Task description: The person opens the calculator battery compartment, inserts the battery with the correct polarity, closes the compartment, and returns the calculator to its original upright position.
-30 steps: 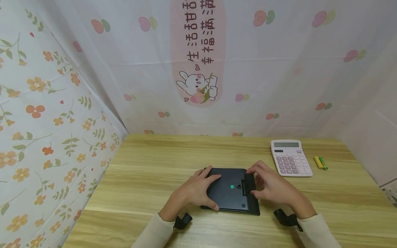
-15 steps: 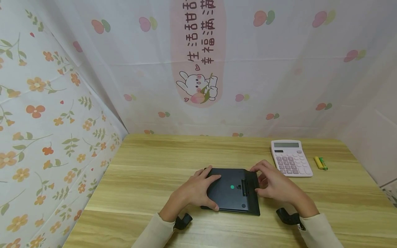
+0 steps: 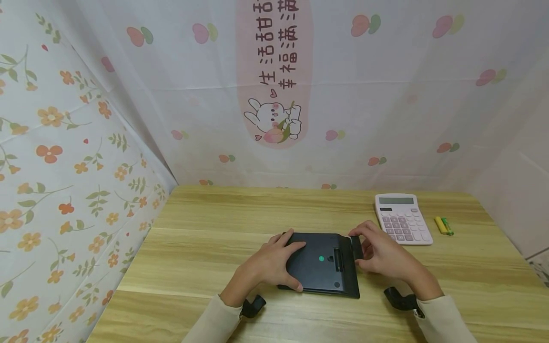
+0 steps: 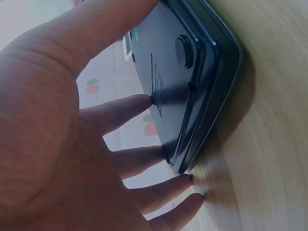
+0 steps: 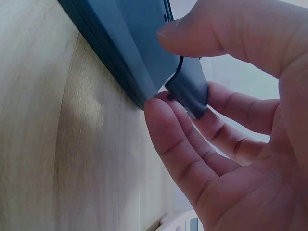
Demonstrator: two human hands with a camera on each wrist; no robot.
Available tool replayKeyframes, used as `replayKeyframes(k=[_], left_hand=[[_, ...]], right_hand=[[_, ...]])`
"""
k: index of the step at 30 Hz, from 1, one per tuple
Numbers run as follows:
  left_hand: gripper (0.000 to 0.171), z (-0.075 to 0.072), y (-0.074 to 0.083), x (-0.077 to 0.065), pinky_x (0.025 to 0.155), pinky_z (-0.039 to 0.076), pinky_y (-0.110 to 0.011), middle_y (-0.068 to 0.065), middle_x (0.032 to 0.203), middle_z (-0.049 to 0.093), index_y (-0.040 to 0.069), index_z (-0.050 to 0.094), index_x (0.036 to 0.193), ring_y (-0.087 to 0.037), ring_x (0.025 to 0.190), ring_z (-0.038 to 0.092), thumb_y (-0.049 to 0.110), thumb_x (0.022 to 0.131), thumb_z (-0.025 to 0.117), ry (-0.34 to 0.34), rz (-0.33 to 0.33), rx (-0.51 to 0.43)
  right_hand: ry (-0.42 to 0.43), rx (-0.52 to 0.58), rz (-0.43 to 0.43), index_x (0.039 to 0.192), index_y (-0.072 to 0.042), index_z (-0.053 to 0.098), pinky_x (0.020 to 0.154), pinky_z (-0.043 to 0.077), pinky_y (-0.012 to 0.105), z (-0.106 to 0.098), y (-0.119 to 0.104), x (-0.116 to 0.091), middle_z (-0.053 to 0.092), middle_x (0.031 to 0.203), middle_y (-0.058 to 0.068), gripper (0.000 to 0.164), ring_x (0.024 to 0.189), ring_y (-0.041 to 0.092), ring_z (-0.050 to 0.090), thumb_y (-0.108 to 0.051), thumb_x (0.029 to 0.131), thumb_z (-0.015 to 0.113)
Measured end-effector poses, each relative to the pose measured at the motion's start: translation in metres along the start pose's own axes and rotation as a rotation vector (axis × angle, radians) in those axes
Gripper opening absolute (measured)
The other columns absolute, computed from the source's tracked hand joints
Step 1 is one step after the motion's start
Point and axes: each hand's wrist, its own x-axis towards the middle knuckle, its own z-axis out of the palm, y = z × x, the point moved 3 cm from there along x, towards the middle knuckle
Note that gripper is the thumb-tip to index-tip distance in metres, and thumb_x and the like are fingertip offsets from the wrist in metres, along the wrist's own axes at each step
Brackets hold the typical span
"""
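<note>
So the black device (image 3: 313, 274) is lying back-side up on the wooden table (image 3: 201, 247), sitting right between the two hands. The left hand (image 3: 272, 264) is spreading out over its left end, thumb reaching the near edge and fingers fanning toward the far side, basically bracing it, not gripping. The right hand (image 3: 379, 252) is working at the other end, pinching a small dark cover (image 5: 190, 89) between thumb and fingers; it's tilting up right by the device's edge, and I can't tell if the two are touching. On the container side, a narrow slot (image 3: 338, 260) is showing in the device's back, near the right end, but it's too dark to tell what it's holding. Behind the right hand a white calculator (image 3: 401, 216) is lying face up, with a yellow cylinder (image 3: 440, 225) and a green cylinder (image 3: 447, 226) lying together just right of it.
</note>
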Motion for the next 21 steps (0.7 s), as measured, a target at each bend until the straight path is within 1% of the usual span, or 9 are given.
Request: replayKeyframes(k=[10,17,21], left_hand=[[0.104,0.000,-0.001,0.000,0.122,0.035,-0.065,-0.007,0.183,0.020,0.030,0.048,0.168,-0.039,0.164,0.026,0.054,0.080,0.097,-0.003,0.003,0.004],[0.104,0.000,-0.001,0.001,0.122,0.034,-0.065,-0.007,0.183,0.019,0.030,0.048,0.168,-0.040,0.164,0.026,0.054,0.080,0.097,-0.007,0.002,0.003],[0.103,0.000,-0.001,0.001,0.123,0.034,-0.065,-0.007,0.183,0.019,0.030,0.048,0.169,-0.039,0.164,0.025,0.054,0.081,0.097,-0.010,0.000,0.004]], right_hand=[[-0.011,-0.020,0.011,0.136,0.001,0.066,0.072,0.056,0.028,-0.001,0.001,0.000,0.058,0.125,0.009,0.064,0.086,0.013,0.060,-0.005,0.079,0.095],[-0.013,-0.053,0.023,0.134,0.002,0.067,0.074,0.057,0.028,-0.002,0.011,-0.002,0.059,0.125,0.009,0.063,0.086,0.013,0.060,-0.005,0.079,0.096],[-0.030,-0.058,0.032,0.134,0.002,0.066,0.075,0.058,0.029,-0.003,0.015,-0.003,0.059,0.126,0.010,0.064,0.088,0.013,0.060,-0.007,0.079,0.097]])
